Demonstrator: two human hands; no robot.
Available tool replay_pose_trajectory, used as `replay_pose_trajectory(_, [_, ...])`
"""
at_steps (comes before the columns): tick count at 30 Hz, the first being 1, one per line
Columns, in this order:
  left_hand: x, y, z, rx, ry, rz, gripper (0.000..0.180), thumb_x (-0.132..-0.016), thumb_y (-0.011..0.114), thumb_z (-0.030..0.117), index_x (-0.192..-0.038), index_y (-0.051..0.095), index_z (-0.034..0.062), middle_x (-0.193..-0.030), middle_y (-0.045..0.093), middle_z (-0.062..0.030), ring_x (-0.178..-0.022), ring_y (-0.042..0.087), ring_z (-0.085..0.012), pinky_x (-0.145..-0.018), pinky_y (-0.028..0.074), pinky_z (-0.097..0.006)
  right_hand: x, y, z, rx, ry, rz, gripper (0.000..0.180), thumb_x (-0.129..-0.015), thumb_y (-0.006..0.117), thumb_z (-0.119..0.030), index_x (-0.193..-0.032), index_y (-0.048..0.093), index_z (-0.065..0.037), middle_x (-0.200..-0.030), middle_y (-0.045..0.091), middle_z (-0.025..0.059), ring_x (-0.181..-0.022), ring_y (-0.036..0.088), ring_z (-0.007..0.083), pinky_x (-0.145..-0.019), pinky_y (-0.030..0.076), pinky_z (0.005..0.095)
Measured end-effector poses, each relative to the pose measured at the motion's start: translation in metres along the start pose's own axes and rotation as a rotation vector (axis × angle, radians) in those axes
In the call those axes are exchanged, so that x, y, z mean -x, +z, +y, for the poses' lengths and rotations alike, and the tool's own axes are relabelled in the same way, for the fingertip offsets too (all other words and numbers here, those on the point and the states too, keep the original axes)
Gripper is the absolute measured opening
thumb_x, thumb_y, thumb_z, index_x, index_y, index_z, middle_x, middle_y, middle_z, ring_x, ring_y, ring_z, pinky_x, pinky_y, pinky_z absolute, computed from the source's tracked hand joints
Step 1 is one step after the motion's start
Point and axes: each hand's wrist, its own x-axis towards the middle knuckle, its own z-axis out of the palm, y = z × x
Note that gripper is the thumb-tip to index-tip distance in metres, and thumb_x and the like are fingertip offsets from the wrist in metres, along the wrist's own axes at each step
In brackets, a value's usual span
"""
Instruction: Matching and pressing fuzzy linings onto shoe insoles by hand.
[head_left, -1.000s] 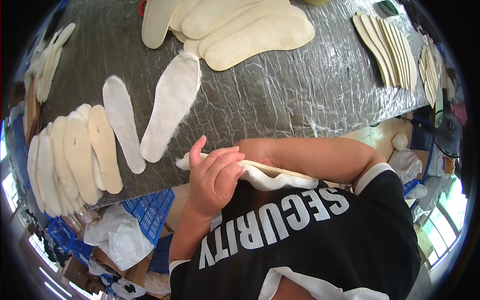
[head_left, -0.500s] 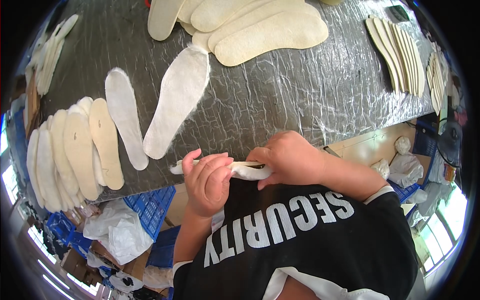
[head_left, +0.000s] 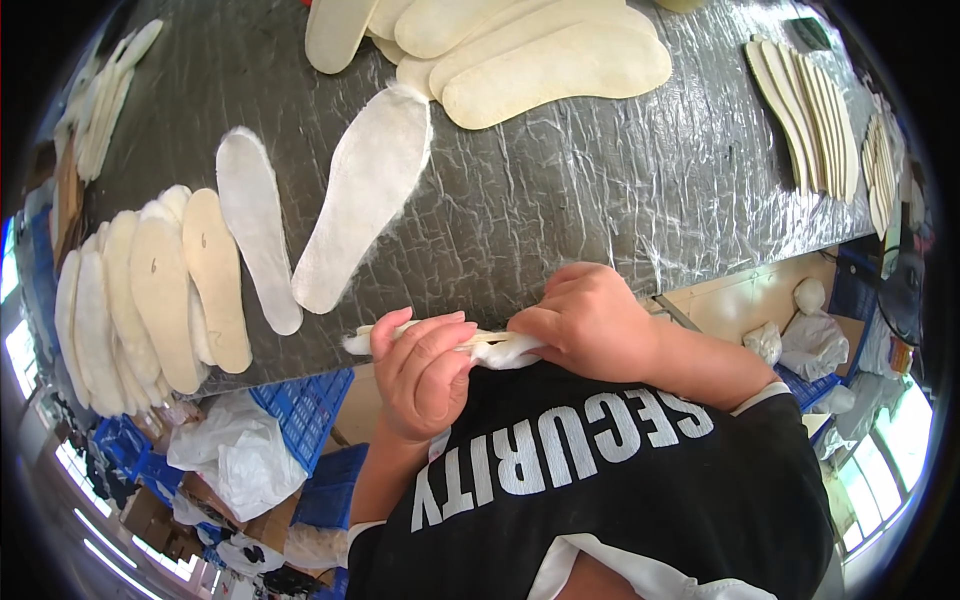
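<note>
My left hand [head_left: 425, 375] and my right hand [head_left: 590, 315] grip one white fleecy insole [head_left: 495, 347] edge-on at the near edge of the table, against my black shirt. The left hand pinches its left end, the right hand closes over its right part. Just beyond my hands two white fleecy insoles [head_left: 365, 195] [head_left: 255, 225] lie flat on the wrinkled grey table cover [head_left: 600, 190].
A fanned row of cream insoles [head_left: 150, 290] lies at the table's left edge. A pile of large cream insoles [head_left: 520, 50] sits at the back, thin stacked ones [head_left: 810, 110] at the right. Blue crates [head_left: 305, 410] and white plastic bags [head_left: 230, 455] are below the table.
My right forearm has drawn back from across my body, and the right hand has come onto the insole's right end. The left hand has stayed on the left end.
</note>
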Motion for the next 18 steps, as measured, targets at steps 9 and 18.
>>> replay_pose_trajectory(9, [-0.011,-0.003,0.013,-0.202,-0.088,-0.106,0.040,-0.068,0.078,0.033,-0.096,0.062,0.0098,-0.091,0.065,-0.0005,-0.079,0.062,-0.0178,-0.099,0.028,-0.051,0.001,-0.008,-0.009,0.137,-0.104,0.023,0.029,-0.063,0.071,-0.015,-0.090,0.065,-0.006,-0.087,0.070,0.0036,-0.068,0.066,0.0193,-0.073,0.053,0.0364])
replay_pose_trajectory(18, [-0.014,0.001,0.012,-0.146,-0.084,-0.051,0.025,-0.061,0.068,0.008,-0.085,0.062,0.0121,-0.084,0.064,0.0027,-0.077,0.062,-0.0158,-0.101,0.023,-0.052,0.001,-0.006,-0.008,0.265,-0.153,0.098,0.024,-0.071,0.063,-0.013,-0.093,0.064,-0.004,-0.095,0.070,0.0069,-0.079,0.068,0.0174,-0.078,0.052,0.0400])
